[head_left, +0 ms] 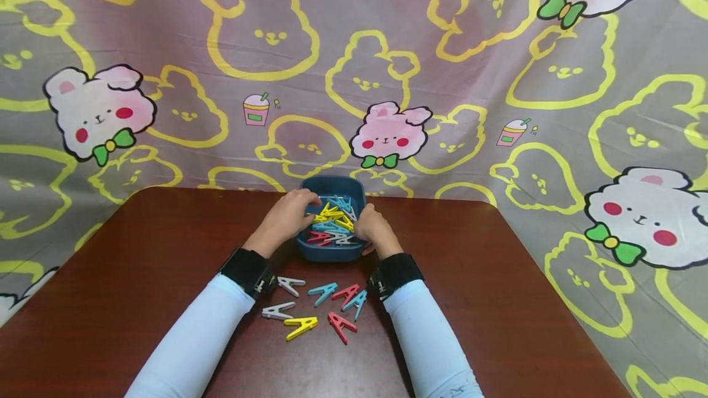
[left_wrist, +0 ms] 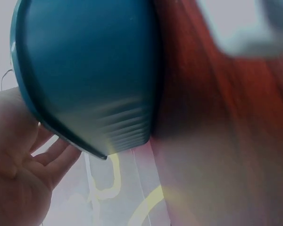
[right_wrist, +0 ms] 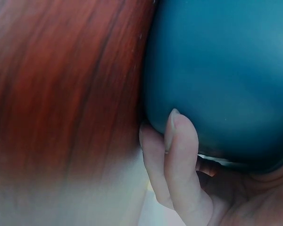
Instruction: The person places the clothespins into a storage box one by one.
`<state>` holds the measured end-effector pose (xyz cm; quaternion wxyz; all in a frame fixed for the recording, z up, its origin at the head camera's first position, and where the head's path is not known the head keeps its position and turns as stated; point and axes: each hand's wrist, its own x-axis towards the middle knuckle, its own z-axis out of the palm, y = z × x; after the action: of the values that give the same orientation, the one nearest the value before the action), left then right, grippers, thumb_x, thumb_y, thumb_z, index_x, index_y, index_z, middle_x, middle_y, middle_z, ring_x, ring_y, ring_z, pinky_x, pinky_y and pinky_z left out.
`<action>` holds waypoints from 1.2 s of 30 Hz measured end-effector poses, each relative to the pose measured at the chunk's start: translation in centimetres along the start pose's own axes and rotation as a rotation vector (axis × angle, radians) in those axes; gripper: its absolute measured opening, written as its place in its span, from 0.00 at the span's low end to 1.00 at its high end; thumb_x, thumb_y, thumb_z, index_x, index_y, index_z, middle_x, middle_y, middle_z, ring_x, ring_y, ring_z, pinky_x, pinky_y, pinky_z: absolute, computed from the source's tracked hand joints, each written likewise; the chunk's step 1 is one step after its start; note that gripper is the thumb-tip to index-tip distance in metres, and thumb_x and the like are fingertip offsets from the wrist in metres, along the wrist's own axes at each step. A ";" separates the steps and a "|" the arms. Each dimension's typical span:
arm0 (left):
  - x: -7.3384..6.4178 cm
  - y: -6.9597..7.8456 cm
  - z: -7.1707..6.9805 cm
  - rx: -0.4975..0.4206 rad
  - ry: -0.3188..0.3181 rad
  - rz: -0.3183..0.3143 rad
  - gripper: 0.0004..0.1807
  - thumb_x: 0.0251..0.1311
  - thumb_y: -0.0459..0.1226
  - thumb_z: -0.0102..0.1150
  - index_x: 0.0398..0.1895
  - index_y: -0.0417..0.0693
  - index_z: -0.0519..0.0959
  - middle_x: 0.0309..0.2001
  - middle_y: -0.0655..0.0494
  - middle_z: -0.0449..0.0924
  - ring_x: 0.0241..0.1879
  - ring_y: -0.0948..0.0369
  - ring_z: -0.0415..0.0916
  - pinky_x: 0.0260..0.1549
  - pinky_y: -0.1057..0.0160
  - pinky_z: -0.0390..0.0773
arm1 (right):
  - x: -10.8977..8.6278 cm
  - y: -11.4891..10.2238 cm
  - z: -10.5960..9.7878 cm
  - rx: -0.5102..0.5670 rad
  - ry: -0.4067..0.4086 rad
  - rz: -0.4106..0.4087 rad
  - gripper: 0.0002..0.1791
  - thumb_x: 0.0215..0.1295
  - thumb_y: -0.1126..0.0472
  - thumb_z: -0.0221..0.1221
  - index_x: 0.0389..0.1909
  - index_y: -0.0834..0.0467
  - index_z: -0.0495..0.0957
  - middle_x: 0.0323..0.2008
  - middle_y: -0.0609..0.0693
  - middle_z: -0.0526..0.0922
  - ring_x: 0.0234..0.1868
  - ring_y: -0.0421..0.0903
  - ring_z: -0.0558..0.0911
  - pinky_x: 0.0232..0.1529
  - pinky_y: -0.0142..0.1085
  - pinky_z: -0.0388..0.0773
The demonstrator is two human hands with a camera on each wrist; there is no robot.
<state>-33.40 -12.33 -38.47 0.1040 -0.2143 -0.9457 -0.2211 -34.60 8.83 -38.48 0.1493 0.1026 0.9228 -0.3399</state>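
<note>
A dark blue plastic box (head_left: 332,254) stands near the table's far edge, with several yellow, blue, red and grey clothespins (head_left: 332,220) inside. My right hand (head_left: 378,230) grips the box's right side. In the right wrist view, the fingers (right_wrist: 181,155) of that hand curl against the outer wall. My left hand (head_left: 284,220) reaches over the left rim, its fingertips by the yellow clothespins. The left wrist view shows this hand (left_wrist: 19,165) beside the rim, and the box wall hides part of the fingers. Whether it pinches a clothespin is not visible.
On the table (head_left: 470,300) between my forearms lie several loose clothespins: grey ones (head_left: 278,310), blue ones (head_left: 323,292), red ones (head_left: 342,326) and a yellow one (head_left: 301,327). A patterned cloth (head_left: 475,78) hangs right behind the box.
</note>
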 end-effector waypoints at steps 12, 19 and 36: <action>-0.4 0.6 -2.0 -0.103 -0.038 0.008 0.18 0.69 0.36 0.72 0.60 0.43 0.86 0.60 0.43 0.87 0.64 0.44 0.81 0.69 0.42 0.82 | 4.2 1.3 1.0 0.023 -0.029 0.050 0.43 0.83 0.61 0.55 0.88 0.55 0.42 0.71 0.69 0.72 0.31 0.63 0.89 0.27 0.50 0.91; -1.8 1.6 -4.4 -0.047 -0.047 0.107 0.18 0.68 0.37 0.73 0.59 0.45 0.86 0.59 0.46 0.88 0.63 0.46 0.80 0.67 0.43 0.83 | 5.6 1.8 1.9 0.017 -0.035 0.040 0.43 0.83 0.60 0.55 0.88 0.56 0.41 0.74 0.71 0.68 0.30 0.64 0.89 0.26 0.50 0.91; -9.0 4.1 -7.6 0.050 -0.303 0.349 0.22 0.61 0.33 0.79 0.58 0.53 0.86 0.59 0.56 0.86 0.60 0.55 0.79 0.61 0.50 0.88 | 0.2 -0.2 0.0 -0.018 -0.015 0.004 0.41 0.85 0.62 0.51 0.88 0.60 0.40 0.74 0.70 0.71 0.29 0.60 0.90 0.25 0.44 0.90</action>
<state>-22.81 -15.77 -32.81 0.0027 -0.4026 -0.9044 -0.1415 -34.88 8.70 -38.47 0.1580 0.1004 0.9245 -0.3319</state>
